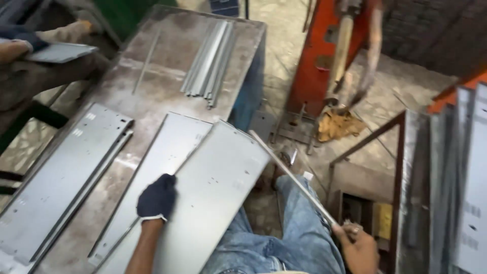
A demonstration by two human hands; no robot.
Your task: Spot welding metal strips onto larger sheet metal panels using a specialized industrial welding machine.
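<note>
Gloved left hand [157, 198] rests flat, palm down, on a grey sheet-metal panel [213, 187] overhanging the steel table's [152, 96] near edge. Bare right hand [357, 243] grips a thin metal rod [291, 175] crossing open floor between table and panel rack [456, 177].

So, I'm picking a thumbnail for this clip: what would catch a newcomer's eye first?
Probably the left hand in a dark glove, pressed flat on a grey sheet-metal panel that overhangs the steel workbench. Next, the bare right hand gripping a thin metal rod slanting up over the jeans. Behind, an orange machine frame stands out.
</note>
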